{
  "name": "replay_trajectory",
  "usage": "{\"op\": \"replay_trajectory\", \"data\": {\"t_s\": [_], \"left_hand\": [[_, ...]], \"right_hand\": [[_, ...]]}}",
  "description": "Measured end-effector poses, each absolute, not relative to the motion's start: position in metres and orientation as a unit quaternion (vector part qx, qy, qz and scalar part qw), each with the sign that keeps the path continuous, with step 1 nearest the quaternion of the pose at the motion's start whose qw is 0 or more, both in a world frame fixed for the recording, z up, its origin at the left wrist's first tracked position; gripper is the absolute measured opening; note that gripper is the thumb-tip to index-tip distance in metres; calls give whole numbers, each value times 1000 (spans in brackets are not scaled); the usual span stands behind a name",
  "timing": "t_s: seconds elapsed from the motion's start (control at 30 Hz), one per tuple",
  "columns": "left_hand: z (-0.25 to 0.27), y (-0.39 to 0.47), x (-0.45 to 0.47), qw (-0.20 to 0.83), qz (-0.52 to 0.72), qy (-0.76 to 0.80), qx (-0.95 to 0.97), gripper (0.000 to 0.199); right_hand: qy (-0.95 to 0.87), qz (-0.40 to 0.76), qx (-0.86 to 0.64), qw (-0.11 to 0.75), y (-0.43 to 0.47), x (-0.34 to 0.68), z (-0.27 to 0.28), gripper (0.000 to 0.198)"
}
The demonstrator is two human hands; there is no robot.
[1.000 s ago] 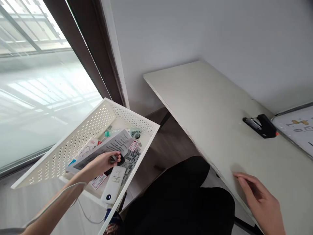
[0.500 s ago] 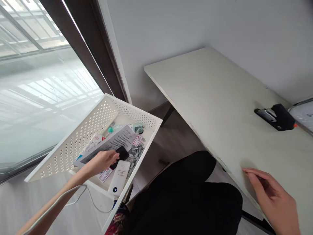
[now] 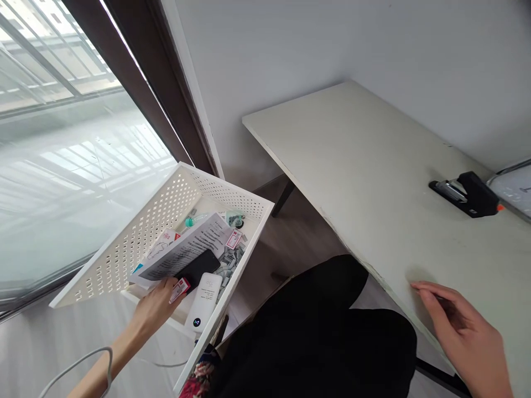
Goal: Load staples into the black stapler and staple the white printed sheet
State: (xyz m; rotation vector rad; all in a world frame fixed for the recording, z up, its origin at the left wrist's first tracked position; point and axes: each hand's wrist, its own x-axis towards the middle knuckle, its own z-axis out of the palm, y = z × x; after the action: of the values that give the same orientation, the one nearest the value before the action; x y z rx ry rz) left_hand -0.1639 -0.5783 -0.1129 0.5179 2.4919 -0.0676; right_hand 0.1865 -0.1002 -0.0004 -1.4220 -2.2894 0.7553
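My left hand [image 3: 160, 301] reaches into a white perforated basket [image 3: 120, 243], its fingers closed on a small red-and-white box [image 3: 180, 290]. Beside the box lies a black phone-like slab [image 3: 203, 268], partly over a printed paper sheet [image 3: 193, 249]. A white power bank [image 3: 204, 301] with a small lit display rests to the right of them. My right hand [image 3: 462, 331] rests on the pale table [image 3: 352, 166], thumb and fingertips pressed together, with nothing showing between them. Beyond it stands a black stapler [image 3: 467, 194].
Loose grey staple strips [image 3: 230, 260], another red-and-white box [image 3: 234, 239] and a green-capped bottle [image 3: 194, 220] lie in the basket. A white cable [image 3: 83, 367] loops by my left forearm. A glass door [image 3: 83, 138] is on the left; a white case [image 3: 514, 185] sits at the table's right.
My left hand has moved toward me and left, off the black slab and onto the small red-and-white box. More of the slab now shows. My right hand stays in place.
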Motion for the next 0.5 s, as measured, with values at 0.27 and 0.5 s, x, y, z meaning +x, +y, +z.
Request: {"op": "replay_trajectory", "data": {"t_s": [0.27,0.5], "left_hand": [[-88,-535,-180,225,-19,929,294,35],[-105,-442,-195,163,-56,920,351,29]], "right_hand": [[-797,276,-508,176,-100,186,-2,46],[-812,255,-498,167,-94,190,-6,40]]}}
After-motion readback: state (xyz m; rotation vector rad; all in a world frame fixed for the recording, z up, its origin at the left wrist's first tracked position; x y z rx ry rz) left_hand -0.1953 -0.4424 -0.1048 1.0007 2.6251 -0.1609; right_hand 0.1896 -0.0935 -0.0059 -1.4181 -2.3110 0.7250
